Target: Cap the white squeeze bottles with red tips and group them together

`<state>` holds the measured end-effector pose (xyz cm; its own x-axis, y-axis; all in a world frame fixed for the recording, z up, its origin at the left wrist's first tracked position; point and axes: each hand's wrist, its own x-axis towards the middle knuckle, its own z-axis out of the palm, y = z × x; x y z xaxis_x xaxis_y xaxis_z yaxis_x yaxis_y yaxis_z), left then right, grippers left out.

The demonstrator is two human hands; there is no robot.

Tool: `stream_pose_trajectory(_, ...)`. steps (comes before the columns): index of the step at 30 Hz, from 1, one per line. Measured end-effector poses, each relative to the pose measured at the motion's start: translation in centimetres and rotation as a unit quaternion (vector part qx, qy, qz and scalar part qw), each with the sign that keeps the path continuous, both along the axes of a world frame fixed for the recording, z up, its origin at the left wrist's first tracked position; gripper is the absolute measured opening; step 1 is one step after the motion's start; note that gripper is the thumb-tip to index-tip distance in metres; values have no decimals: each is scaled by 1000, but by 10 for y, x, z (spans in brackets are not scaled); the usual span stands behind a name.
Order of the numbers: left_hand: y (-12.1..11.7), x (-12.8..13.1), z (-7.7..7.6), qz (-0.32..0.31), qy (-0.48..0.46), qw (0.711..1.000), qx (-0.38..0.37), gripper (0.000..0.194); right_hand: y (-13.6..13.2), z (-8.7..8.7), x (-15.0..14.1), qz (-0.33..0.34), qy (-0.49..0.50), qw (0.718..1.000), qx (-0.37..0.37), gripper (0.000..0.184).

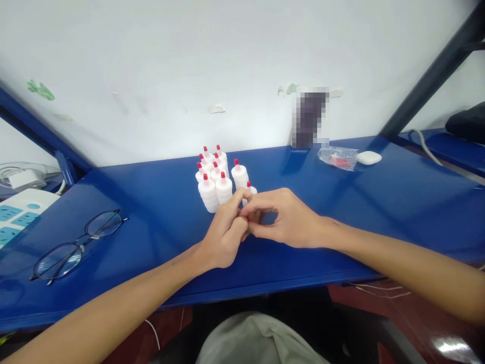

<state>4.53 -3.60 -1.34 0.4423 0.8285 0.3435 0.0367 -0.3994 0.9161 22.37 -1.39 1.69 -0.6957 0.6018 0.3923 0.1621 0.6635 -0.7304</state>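
Note:
My left hand (227, 230) and my right hand (282, 217) meet above the front half of the blue table. Both are closed, with thumbs and fingertips pinched together at one spot. Whatever sits between the fingers is hidden or too small to name. Just behind the fingertips stands a white squeeze bottle (253, 190) with a red tip cap, its lower part covered by my hands. Another capped white bottle (239, 174) stands upright a little farther back. To the left, several more upright white bottles (207, 194) with red tips form a tight cluster.
Eyeglasses (85, 240) lie at the left, near a white power strip (34, 205). At the back right are a clear plastic bag (338, 157) with red pieces inside, a white rounded case (369, 158) and a pixelated dark object (309, 119) against the wall. Blue posts rise at both sides.

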Motion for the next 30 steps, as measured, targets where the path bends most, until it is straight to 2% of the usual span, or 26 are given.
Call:
stream_pose_trajectory(5, 0, -1, 1, 3, -2, 999, -34, 14, -3, -1, -2, -33, -16, 996, 86, 7)
stream_pose_trajectory(9, 1, 0, 0, 17, -42, 997, -70, 31, 10, 11, 12, -9, 15, 1000, -4, 6)
stream_pose_trajectory(12, 2, 2, 1, 21, -63, 993, -96, 32, 25, 22, 25, -102, 96, 990, -4, 12)
stream_pose_trajectory(14, 2, 3, 2, 9, -39, 993, -112, 35, 34, 26, 29, -162, 126, 978, 40, 11)
stream_pose_trajectory(16, 2, 3, 2, -5, -5, 993, -120, 40, 39, 26, 27, -185, 117, 972, 86, 9)
stream_pose_trajectory(21, 1, 5, 3, 5, 23, 993, -120, 43, 41, 15, 12, -156, 5, 966, 207, 13)
stream_pose_trajectory(24, 1, 7, 5, 17, 36, 991, -125, 46, 42, 10, 10, -153, -19, 955, 255, 18)
stream_pose_trajectory(27, 1, 8, 6, 26, 40, 991, -123, 45, 37, 7, 12, -160, 20, 951, 262, 17)
stream_pose_trajectory(30, 1, 7, 5, 30, 22, 994, -104, 35, 24, 7, 13, -109, 66, 970, 206, 14)
